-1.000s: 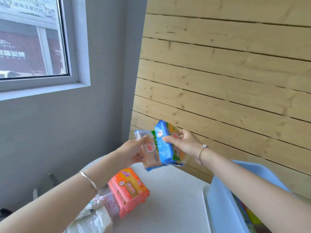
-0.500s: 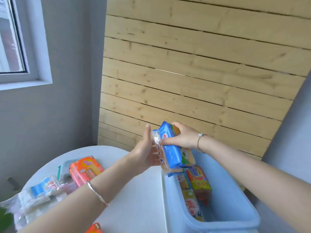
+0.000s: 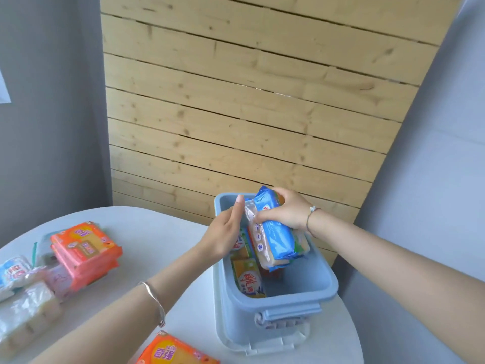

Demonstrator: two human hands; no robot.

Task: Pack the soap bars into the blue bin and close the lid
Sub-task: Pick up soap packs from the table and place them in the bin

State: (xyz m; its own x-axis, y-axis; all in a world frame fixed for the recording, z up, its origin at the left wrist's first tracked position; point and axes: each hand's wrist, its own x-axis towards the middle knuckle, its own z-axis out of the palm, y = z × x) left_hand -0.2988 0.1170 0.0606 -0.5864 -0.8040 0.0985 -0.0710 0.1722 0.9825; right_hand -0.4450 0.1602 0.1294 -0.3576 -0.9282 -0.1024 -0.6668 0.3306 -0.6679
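Note:
The blue bin (image 3: 275,319) stands open on the round white table (image 3: 157,232), with several yellow-wrapped soap bars (image 3: 248,281) lying inside. My right hand (image 3: 284,210) grips a blue-wrapped soap pack (image 3: 275,233) together with a clear-wrapped one, held tilted over the bin's opening. My left hand (image 3: 225,232) is flat, fingers straight, beside the packs at the bin's left rim; I cannot tell whether it touches them. No lid is visible.
Orange soap packs (image 3: 85,248) are stacked at the table's left, with white and clear-wrapped bars (image 3: 23,306) beside them. Another orange pack (image 3: 174,350) lies at the bottom edge. A wooden slat wall stands behind the bin.
Both hands carried the soap packs right and down, from above the table to over the open bin. The view swung right and down, bringing the whole bin into sight.

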